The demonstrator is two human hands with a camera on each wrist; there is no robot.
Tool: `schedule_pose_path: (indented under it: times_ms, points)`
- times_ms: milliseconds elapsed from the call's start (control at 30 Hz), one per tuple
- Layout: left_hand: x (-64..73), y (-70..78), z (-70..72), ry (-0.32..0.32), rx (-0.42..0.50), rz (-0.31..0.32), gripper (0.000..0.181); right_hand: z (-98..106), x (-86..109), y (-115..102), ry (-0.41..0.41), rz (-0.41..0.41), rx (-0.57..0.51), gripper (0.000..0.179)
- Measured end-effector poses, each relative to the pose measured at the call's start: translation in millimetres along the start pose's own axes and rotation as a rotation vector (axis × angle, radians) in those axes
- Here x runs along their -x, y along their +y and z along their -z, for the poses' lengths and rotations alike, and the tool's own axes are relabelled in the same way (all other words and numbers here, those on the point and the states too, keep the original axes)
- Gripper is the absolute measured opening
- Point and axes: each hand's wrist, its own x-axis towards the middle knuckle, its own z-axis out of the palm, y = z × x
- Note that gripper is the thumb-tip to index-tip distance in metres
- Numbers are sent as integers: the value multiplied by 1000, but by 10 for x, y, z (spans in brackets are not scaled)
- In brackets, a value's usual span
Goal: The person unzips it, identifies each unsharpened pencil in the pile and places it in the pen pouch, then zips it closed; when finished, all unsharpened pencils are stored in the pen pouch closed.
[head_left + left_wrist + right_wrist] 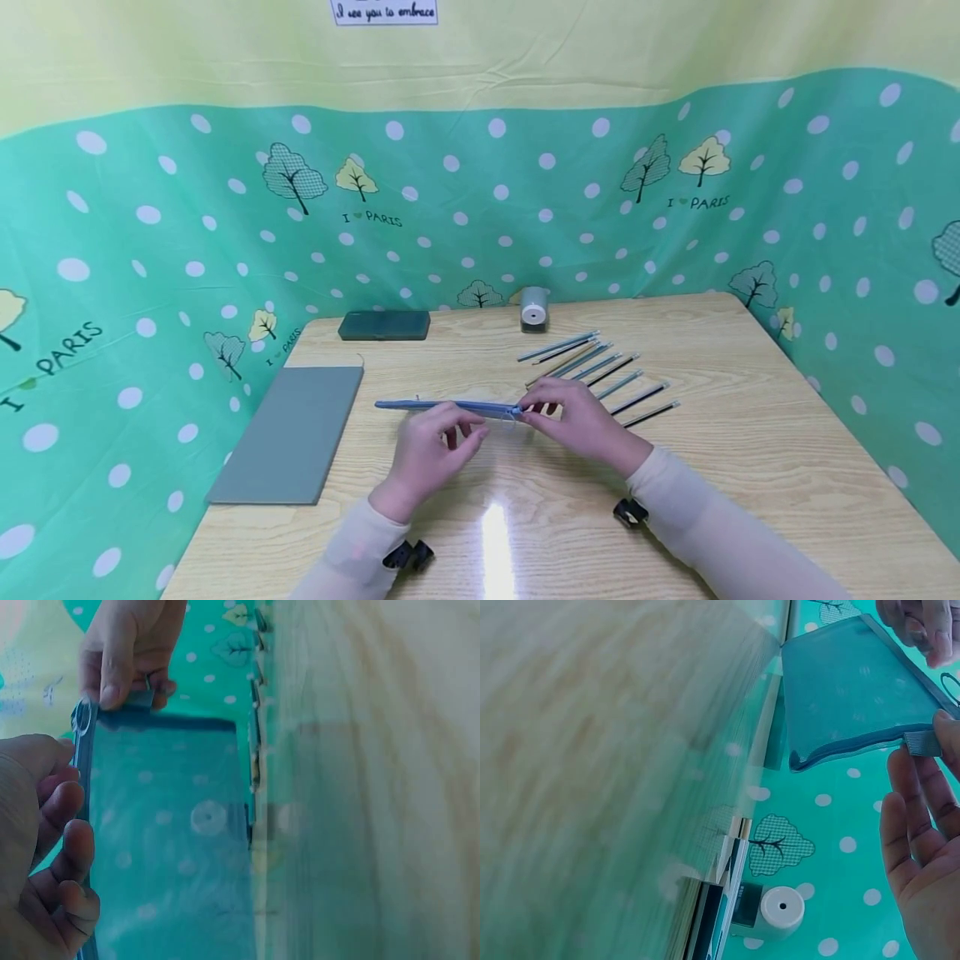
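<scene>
A blue see-through zip pouch [855,690] stands on edge above the table, its zipper edge uppermost. My right hand [573,417] pinches the small fabric tab [922,743] at the pouch's right end, beside the zipper's end. A ring-like loop [950,688] shows near that corner. Just in front of the zipper edge is my left hand [435,450], its fingers loosely bent with nothing seen between them. In the right wrist view, the left hand [926,626] appears a little apart from the pouch.
Several pencils [592,367] lie in a slanted row behind my right hand. A white-and-dark sharpener [534,308] stands at the back. Also at the back is a dark green case [384,326]. A flat grey board [292,433] lies at the left on the wooden table [555,533].
</scene>
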Motion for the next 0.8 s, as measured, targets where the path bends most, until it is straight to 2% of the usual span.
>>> schedule_pose_path:
  times_ms: [167,400,633,800]
  points:
    - [10,35,-79,-24,43,48,7,-13,-1,9,-5,16,-12,17]
    - [32,90,-141,-72,119,174,8,-19,-3,3,-9,42,-23,19]
    - [34,139,-188,-110,162,245,14,-34,2,8,-6,79,-5,21]
    - [37,157,-205,-131,264,325,13,-43,11,6,-12,85,-7,22]
